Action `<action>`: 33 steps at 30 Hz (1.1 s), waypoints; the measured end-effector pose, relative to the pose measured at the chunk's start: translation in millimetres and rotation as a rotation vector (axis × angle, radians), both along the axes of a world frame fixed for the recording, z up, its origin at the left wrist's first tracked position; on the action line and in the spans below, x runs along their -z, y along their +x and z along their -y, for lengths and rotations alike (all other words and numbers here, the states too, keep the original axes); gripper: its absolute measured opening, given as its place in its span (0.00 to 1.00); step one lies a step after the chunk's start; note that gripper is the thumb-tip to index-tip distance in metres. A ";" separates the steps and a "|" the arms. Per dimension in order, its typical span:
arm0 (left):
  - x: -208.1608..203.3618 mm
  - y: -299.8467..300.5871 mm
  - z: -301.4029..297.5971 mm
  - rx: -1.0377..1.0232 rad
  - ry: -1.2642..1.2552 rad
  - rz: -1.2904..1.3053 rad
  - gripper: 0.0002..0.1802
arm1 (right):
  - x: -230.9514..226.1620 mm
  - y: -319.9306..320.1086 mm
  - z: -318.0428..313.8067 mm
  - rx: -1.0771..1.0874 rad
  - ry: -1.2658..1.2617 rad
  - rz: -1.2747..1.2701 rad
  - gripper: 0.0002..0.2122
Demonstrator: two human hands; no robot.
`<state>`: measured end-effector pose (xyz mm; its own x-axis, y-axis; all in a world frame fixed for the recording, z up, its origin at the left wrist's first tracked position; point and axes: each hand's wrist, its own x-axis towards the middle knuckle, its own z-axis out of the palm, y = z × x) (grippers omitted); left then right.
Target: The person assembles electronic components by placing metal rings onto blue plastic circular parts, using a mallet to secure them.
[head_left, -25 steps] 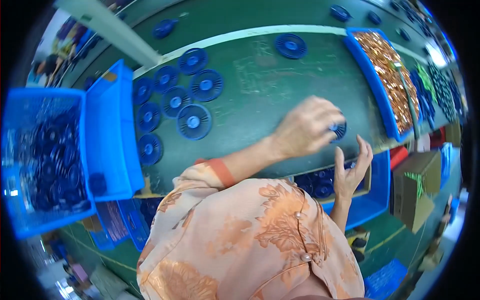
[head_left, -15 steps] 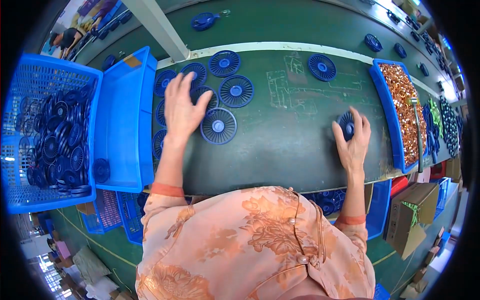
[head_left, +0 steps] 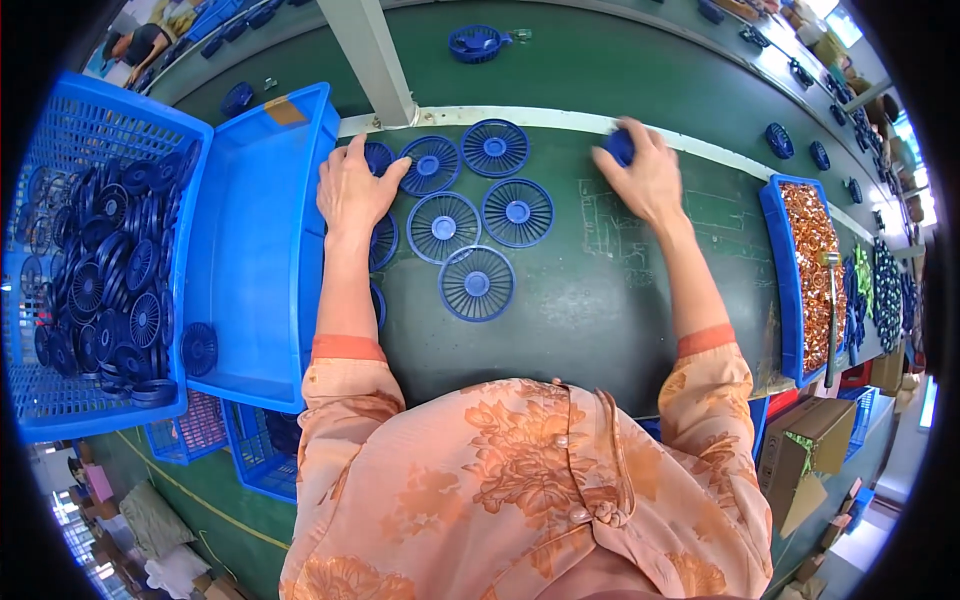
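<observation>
Blue discs (head_left: 380,156) partly hidden, left hand (head_left: 353,192) spread, right hand (head_left: 648,177) blurred, its grip unclear

Blue slatted disc (head_left: 477,284), green tabletop (head_left: 560,340), peach blouse (head_left: 430,490) with orange-brown flowers.

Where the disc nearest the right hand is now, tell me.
In the head view, the blue disc is right of centre, near the white strip, partly covered by the right hand, right of the grouped discs.
</observation>
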<state>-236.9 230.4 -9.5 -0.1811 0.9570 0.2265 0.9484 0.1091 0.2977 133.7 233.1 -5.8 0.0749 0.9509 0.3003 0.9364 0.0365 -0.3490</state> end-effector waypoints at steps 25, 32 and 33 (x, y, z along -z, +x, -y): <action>-37.4 10.9 71.3 0.150 0.064 0.030 0.42 | -24.7 -109.4 59.5 -0.331 -0.223 -0.041 0.30; -15.2 -16.1 97.6 0.230 -0.174 0.077 0.50 | -32.2 -151.3 69.8 -0.392 -0.098 -0.296 0.30; -19.1 -15.4 98.9 0.233 -0.173 0.072 0.50 | -34.0 -152.5 74.1 -0.389 -0.096 -0.300 0.30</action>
<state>-252.3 131.4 9.6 0.0387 0.9980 0.0507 0.9309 -0.0544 0.3611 -18.8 159.0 28.2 -0.2206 0.9479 0.2300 0.7177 0.3174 -0.6197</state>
